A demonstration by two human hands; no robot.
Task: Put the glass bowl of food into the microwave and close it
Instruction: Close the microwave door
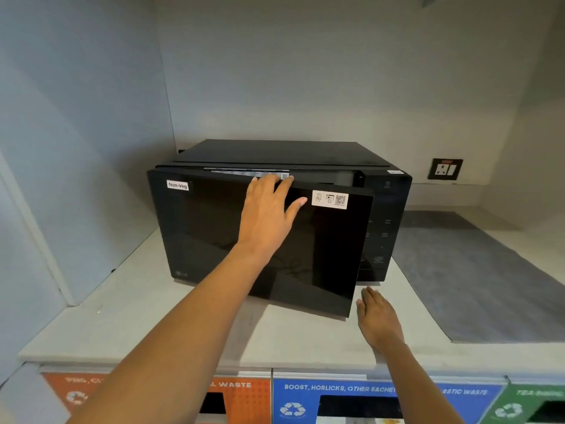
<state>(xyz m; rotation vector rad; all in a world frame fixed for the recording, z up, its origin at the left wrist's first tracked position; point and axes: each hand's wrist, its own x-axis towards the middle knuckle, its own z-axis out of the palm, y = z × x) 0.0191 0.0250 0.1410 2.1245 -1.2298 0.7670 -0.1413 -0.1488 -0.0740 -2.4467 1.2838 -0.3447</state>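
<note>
Microwave door [330, 258], ajar, is being pressed by the flat, spread left hand [269, 209], ideally steadily until latched, while the empty, relaxed right hand [377, 316] is being kept clear.

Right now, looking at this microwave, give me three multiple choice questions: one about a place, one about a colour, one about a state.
1. Where is the left hand?
A. Flat on the microwave door
B. On the counter
C. On the wall socket

2. What colour is the microwave?
A. White
B. Black
C. Silver

3. What state is the door in?
A. Fully shut
B. Removed
C. Partly open

Answers: 1 A, its palm lies on the door near the top edge. 2 B, body and door are black. 3 C, its right edge stands away from the body.
</note>
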